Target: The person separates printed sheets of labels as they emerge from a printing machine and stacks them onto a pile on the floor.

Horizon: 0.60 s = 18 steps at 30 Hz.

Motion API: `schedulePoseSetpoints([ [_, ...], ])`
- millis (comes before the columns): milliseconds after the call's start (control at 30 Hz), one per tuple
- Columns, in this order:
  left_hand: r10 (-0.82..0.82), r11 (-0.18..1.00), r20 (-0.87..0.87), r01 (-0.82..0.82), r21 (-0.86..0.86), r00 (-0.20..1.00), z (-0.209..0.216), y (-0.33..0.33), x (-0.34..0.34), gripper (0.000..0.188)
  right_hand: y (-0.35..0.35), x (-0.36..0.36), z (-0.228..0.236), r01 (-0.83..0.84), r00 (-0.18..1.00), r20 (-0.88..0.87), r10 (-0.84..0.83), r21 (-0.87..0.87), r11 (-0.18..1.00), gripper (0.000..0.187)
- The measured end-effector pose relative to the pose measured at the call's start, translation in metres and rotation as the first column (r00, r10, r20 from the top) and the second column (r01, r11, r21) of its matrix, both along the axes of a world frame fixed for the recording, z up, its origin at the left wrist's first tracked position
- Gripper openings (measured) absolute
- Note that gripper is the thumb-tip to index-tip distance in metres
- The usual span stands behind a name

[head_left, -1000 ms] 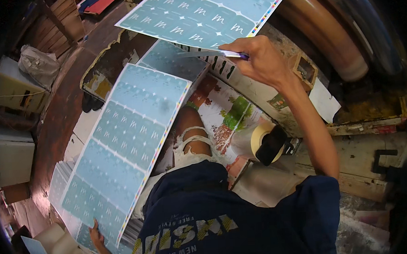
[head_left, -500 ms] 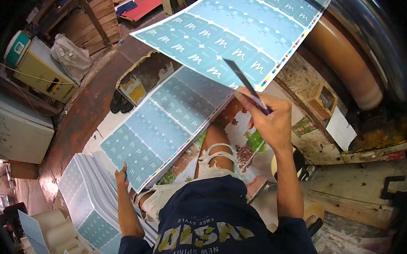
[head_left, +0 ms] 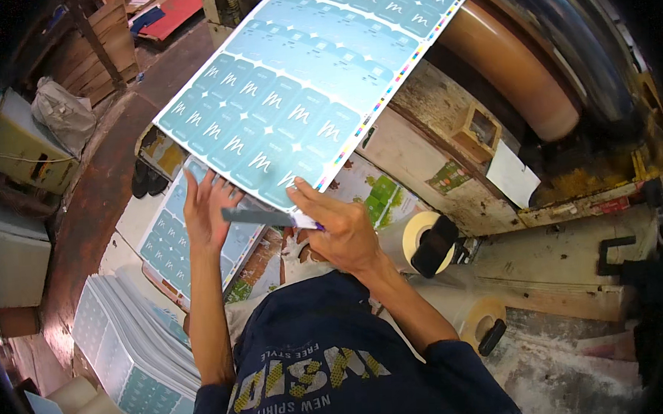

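Observation:
A printed sheet [head_left: 279,96], light blue with rows of white script letters, slopes up from my hands to a shiny roller [head_left: 579,32]. My right hand [head_left: 340,225] is closed around a knife [head_left: 264,216] with a long flat grey blade and a bit of purple at its grip. Its index finger rests on the sheet's near corner. My left hand [head_left: 209,211] is open, palm up, its fingers stretched out at the sheet's near edge. The fingertips are partly hidden there. Beneath lies a stack of similar sheets [head_left: 171,247].
On the left stands a tall, bent pile of printed sheets [head_left: 128,348]. A brown roller [head_left: 521,74] runs below the shiny one. Film rolls [head_left: 424,239] sit at my right, beside a wooden machine frame [head_left: 441,139]. A pale cabinet [head_left: 12,257] is at far left.
My left hand has left the lower stack's near corner and come up to the upper sheet's edge. My right hand, with the knife, has moved left and nearer. The upper sheet's near edge has come closer.

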<state>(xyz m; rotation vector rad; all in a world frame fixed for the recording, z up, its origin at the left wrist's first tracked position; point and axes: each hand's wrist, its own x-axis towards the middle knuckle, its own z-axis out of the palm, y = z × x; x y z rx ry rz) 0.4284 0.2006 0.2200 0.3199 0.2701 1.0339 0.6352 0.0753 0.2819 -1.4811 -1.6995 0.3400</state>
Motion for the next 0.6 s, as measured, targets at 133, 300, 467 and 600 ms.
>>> schedulePoseSetpoints([
  [133,0.148,0.986,-0.266,-0.162,-0.029,0.953,0.009,0.023,0.030,0.059,-0.018,0.017,-0.014,-0.144,0.981,-0.111,0.159,0.130,0.981,0.037],
  [300,0.330,0.940,-0.568,-0.320,0.121,0.754,0.007,0.001,0.014,0.060,-0.115,0.141,-0.075,0.666,0.634,-0.189,-0.750,-0.360,0.653,0.038],
  [467,0.400,0.912,-0.614,-0.358,0.199,0.680,0.007,-0.020,-0.018,0.057,-0.206,0.193,-0.149,0.662,0.586,0.001,-0.810,-0.577,0.478,0.066],
  [600,0.393,0.913,-0.648,-0.360,0.191,0.653,-0.005,-0.039,-0.048,0.052,-0.219,0.173,-0.177,0.533,0.578,-0.167,-0.798,-0.664,0.525,0.093],
])
